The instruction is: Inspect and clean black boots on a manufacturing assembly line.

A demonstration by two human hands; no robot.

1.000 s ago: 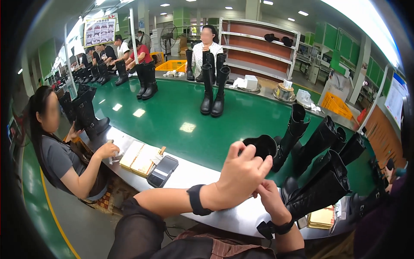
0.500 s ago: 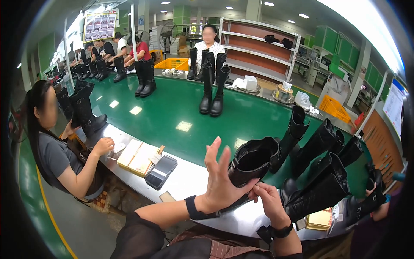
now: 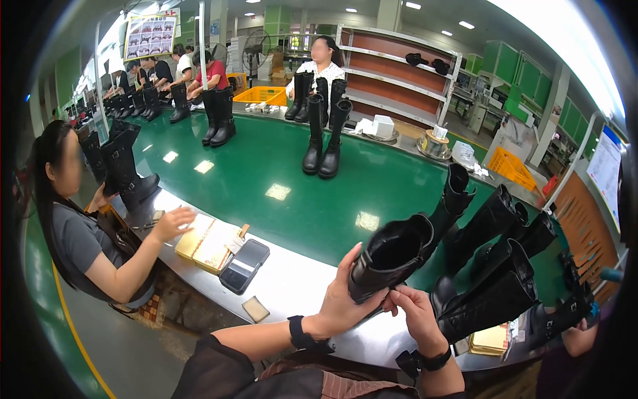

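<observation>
A tall black boot [image 3: 384, 269] stands in front of me, leaning slightly, its open top turned up toward me. My left hand [image 3: 340, 302] wraps the left side of its shaft, thumb on the near face. My right hand [image 3: 417, 314] is closed in a pinch against the near right side of the shaft; the small part between its fingertips is too hidden to name. The boot's lower part is out of sight behind my hands. Just right of my right hand, another black boot [image 3: 488, 299] leans over the table's metal edge.
More black boots [image 3: 488, 216] crowd the right; a pair [image 3: 323, 143] stands across the green table [image 3: 239, 179]. Left lie a dark phone-like case [image 3: 244, 266], a yellow-and-white pad stack [image 3: 206, 243] and a small beige pad [image 3: 255, 310]. A co-worker [image 3: 86, 226] sits at left; another's hand [image 3: 579, 338] shows at right.
My left hand, raised with fingers spread before, has come down and closed round the boot's shaft. My right hand keeps its pinch. The left co-worker's hand has moved right, toward the pad stack.
</observation>
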